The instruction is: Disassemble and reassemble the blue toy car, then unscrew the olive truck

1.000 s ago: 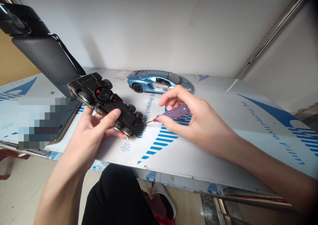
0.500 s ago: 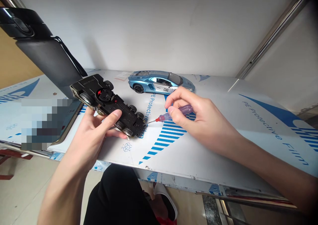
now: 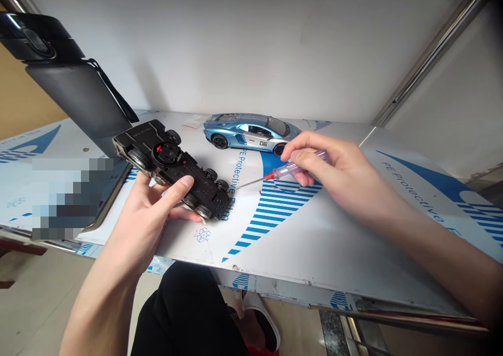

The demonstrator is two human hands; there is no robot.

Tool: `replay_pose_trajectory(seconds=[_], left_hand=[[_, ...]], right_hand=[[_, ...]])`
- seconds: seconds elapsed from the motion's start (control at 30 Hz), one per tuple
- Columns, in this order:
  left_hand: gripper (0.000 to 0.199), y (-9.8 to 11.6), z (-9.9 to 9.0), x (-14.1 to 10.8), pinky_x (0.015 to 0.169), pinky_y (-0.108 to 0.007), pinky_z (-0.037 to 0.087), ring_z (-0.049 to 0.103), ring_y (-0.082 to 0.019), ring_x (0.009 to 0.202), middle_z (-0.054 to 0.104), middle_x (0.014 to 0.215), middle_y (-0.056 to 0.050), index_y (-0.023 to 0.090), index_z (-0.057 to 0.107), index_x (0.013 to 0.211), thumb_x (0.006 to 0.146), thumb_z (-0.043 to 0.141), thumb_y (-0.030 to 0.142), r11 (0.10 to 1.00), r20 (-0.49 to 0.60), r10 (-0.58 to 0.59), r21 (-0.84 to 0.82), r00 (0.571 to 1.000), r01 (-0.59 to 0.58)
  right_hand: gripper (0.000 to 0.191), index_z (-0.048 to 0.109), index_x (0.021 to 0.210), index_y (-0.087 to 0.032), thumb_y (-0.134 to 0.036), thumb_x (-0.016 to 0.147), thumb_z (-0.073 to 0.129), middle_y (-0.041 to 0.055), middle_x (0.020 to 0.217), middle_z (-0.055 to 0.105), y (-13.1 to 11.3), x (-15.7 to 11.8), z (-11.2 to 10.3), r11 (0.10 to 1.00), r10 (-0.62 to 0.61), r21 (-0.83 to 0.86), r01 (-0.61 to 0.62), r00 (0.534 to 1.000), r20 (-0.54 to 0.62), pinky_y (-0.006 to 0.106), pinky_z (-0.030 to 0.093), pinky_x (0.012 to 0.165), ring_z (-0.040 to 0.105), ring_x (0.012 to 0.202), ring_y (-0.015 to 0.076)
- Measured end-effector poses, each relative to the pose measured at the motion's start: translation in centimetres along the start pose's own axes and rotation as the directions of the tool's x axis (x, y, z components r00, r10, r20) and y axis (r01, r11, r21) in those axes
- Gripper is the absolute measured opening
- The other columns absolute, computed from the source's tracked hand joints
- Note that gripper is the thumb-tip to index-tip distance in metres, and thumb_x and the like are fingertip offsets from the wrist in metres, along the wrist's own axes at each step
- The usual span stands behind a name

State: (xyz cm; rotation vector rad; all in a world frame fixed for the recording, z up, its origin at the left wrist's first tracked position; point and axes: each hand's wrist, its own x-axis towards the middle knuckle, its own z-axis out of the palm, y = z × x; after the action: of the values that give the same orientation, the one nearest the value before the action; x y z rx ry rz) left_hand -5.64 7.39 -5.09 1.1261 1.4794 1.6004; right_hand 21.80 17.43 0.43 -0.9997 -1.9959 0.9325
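The left hand (image 3: 145, 214) grips a black plastic chassis (image 3: 173, 164), which is upside down. The thumb lies across its ribbed underside and the fingers curl beneath it, near the front edge of the bench (image 3: 314, 251). Small rubber-tyred wheels with metal-look hubs stick out along its sides, and a red part shows near a round recess.

The right hand (image 3: 346, 175) pinches a slim screwdriver (image 3: 293, 167) between thumb and fingers, narrowly closed around its translucent purple handle. The tool has a red collar and a thin steel shaft, whose tip sits just beside the chassis, not touching it.

Beyond them, a glossy blue-and-silver model sports car (image 3: 243, 131) marked 06 stands near the bench's back edge. The bench is smooth metal sheet under blue-printed protective film. A matte black panel (image 3: 74, 88) leans over the left side, beside a pixelated patch (image 3: 66, 198). Black trousers (image 3: 188, 314) show below the front edge.
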Motion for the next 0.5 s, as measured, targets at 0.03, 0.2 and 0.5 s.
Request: replay_pose_trajectory(seconds=[0.03, 0.2, 0.5], left_hand=[[0.045, 0.0, 0.0, 0.0, 0.056, -0.027, 0.066, 0.073, -0.016, 0.068, 0.074, 0.118, -0.003, 0.023, 0.063, 0.122, 0.088, 0.088, 0.041, 1.0, 0.001, -0.001, 0.005, 1.0, 0.001], [0.05, -0.2, -0.3, 0.2, 0.057, -0.029, 0.067, 0.074, -0.018, 0.07, 0.075, 0.118, -0.004, 0.024, 0.064, 0.124, 0.086, 0.089, 0.044, 1.0, 0.003, -0.017, 0.008, 1.0, 0.017], [0.043, -0.8, -0.9, 0.1, 0.056, -0.026, 0.063, 0.075, -0.017, 0.059, 0.076, 0.107, 0.003, 0.026, 0.061, 0.105, 0.083, 0.09, 0.05, 0.997, -0.038, -0.041, 0.071, 0.998, 0.044]], right_hand=[[0.019, 0.072, 0.096, -0.023, -0.027, 0.105, 0.056, -0.0037, 0.066, 0.057, 0.4, 0.3, -0.3, 0.997, 0.051, 0.06, -0.052, 0.999, 0.019, 0.029, 0.041, 0.066, 0.055, 0.067, 0.0122], [0.026, 0.078, 0.118, -0.021, -0.031, 0.105, 0.058, 0.0043, 0.091, 0.072, 2.7, 0.7, -1.6, 0.883, 0.299, 0.307, -0.355, 0.93, 0.214, 0.03, 0.044, 0.074, 0.056, 0.078, 0.0141], [0.028, 0.073, 0.115, -0.022, -0.045, 0.1, 0.064, 0.0, 0.082, 0.057, 3.2, 0.8, -2.0, 0.809, 0.404, 0.35, -0.472, 0.879, 0.252, 0.027, 0.023, 0.051, 0.033, 0.057, 0.0085]])
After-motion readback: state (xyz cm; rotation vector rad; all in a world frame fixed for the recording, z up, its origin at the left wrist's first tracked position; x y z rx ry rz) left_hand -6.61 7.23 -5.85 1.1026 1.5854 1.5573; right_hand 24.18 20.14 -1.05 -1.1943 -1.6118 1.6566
